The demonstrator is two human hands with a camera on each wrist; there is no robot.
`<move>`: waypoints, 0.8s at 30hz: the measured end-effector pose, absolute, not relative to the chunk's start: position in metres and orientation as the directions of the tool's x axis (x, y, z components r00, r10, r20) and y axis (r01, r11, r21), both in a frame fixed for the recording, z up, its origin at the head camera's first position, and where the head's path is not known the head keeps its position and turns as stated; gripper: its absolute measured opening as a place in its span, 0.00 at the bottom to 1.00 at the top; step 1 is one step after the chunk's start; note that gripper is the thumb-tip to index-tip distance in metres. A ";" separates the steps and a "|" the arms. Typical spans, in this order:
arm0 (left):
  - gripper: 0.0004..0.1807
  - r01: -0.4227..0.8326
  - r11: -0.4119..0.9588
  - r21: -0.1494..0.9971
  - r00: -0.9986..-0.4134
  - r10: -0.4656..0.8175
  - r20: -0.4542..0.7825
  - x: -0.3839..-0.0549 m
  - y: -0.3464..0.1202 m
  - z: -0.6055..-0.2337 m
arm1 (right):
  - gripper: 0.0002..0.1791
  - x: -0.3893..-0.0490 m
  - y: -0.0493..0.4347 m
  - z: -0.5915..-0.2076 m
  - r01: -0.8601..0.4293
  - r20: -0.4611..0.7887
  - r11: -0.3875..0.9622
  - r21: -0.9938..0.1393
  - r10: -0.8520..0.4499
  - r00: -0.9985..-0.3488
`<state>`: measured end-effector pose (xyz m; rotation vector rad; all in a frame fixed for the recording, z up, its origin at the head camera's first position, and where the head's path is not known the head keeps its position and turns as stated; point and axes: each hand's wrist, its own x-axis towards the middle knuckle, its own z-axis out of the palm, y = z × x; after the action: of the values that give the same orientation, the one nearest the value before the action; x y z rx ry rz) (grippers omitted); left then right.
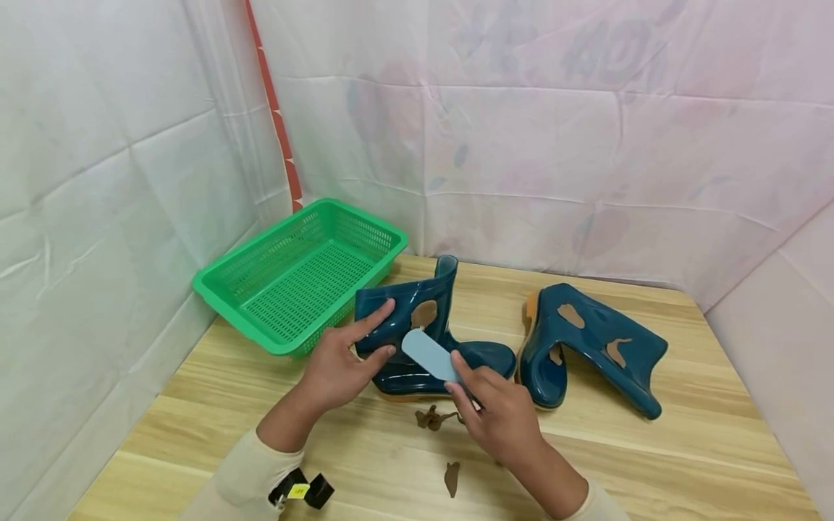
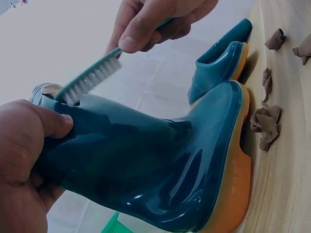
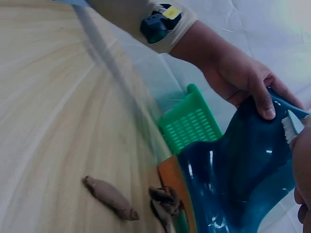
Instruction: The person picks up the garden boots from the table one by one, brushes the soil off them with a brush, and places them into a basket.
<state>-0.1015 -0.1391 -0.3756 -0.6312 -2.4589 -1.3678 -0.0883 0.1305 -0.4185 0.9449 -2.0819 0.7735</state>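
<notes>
A dark blue rain boot (image 1: 482, 354) with an orange sole stands on the table, a brown mud-like patch (image 1: 423, 314) on its shaft. My left hand (image 1: 335, 365) grips the shaft near the top, its thumb and fingers on opposite sides in the left wrist view. My right hand (image 1: 502, 409) holds a brush with a pale blue-green back (image 1: 426, 354). Its white bristles (image 2: 92, 81) face the shaft, near the patch at the top opening. Whether all the bristles touch is unclear.
A second blue boot (image 1: 602, 329) lies on its side at the right, with several brown patches. Brown clumps (image 1: 430, 418) and a single brown piece (image 1: 452, 479) lie on the table in front. A green basket (image 1: 224, 310) stands at the back left, near white sheet walls.
</notes>
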 end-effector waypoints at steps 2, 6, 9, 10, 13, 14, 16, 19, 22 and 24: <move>0.37 0.482 0.466 0.742 -0.876 0.244 0.416 -0.101 -0.139 -0.375 | 0.27 -0.087 0.131 -0.419 -0.815 0.800 0.539 -0.213 -0.383 -0.462; 0.36 0.492 0.476 0.729 -0.870 0.251 0.424 -0.102 -0.138 -0.374 | 0.25 -0.085 0.130 -0.413 -0.837 0.823 0.512 -0.193 -0.380 -0.422; 0.36 0.499 0.476 0.724 -0.867 0.253 0.430 -0.102 -0.137 -0.374 | 0.25 -0.085 0.128 -0.405 -0.826 0.834 0.534 -0.180 -0.363 -0.416; 0.36 0.496 0.474 0.728 -0.868 0.251 0.428 -0.102 -0.138 -0.374 | 0.25 -0.086 0.127 -0.404 -0.817 0.833 0.547 -0.180 -0.357 -0.423; 0.36 0.485 0.467 0.739 -0.875 0.245 0.418 -0.101 -0.139 -0.376 | 0.27 -0.086 0.129 -0.403 -0.783 0.814 0.586 -0.209 -0.339 -0.472; 0.36 0.481 0.467 0.742 -0.877 0.245 0.414 -0.101 -0.139 -0.376 | 0.27 -0.086 0.131 -0.405 -0.771 0.800 0.593 -0.233 -0.334 -0.498; 0.36 0.473 0.465 0.748 -0.881 0.243 0.406 -0.101 -0.139 -0.377 | 0.29 -0.085 0.135 -0.409 -0.743 0.768 0.613 -0.267 -0.330 -0.549; 0.37 0.469 0.465 0.751 -0.883 0.242 0.401 -0.102 -0.140 -0.377 | 0.29 -0.085 0.141 -0.416 -0.721 0.746 0.628 -0.293 -0.322 -0.583; 0.37 0.471 0.459 0.753 -0.882 0.245 0.403 -0.102 -0.140 -0.376 | 0.28 -0.084 0.143 -0.417 -0.744 0.777 0.599 -0.294 -0.303 -0.552; 0.37 0.473 0.458 0.752 -0.881 0.247 0.404 -0.102 -0.140 -0.374 | 0.26 -0.084 0.142 -0.415 -0.782 0.815 0.559 -0.277 -0.294 -0.499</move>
<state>-0.1017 -0.1399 -0.3743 -0.6223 -2.4717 -1.3880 -0.0844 0.1418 -0.4146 0.8609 -2.0544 0.8426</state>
